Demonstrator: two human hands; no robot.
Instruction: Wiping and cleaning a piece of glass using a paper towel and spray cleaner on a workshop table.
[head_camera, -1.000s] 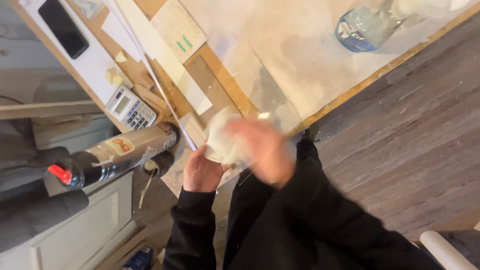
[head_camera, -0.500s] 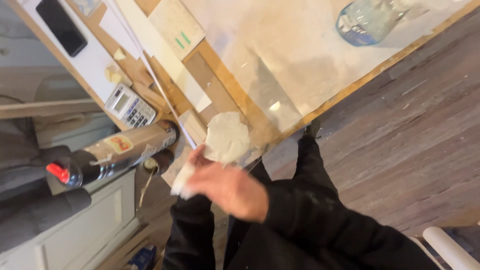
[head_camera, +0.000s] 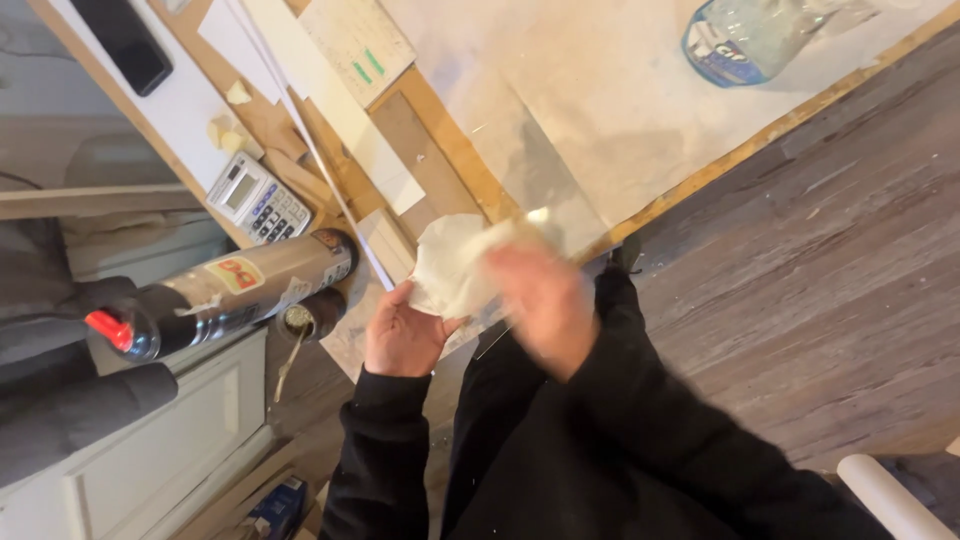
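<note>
From the head view, the wooden edge of the surface (head_camera: 700, 185) runs on a slant from lower centre up to the right, and past it lies open grey plank floor (head_camera: 820, 290) with room to move; on the left the space is crowded by a silvery cylinder with a red cap (head_camera: 225, 295) lying on its side and a dark padded shape below it. Just off the surface's corner, the left hand (head_camera: 402, 335) is raised palm-up, fingers curled under a crumpled white cloth (head_camera: 455, 265) and gripping its lower part. The right hand (head_camera: 545, 300) is blurred, lying against the cloth's right side; whether its fingers close on the cloth I cannot tell. Both forearms wear black sleeves and come up from the bottom of the frame. The cloth sits between the two hands, right at the surface's near corner. On the surface lie pale sheets, a calculator (head_camera: 258, 200) near the left edge, a black phone (head_camera: 122, 42) at the top left, and a clear plastic bottle with a blue label (head_camera: 745, 40) at the top right.
</note>
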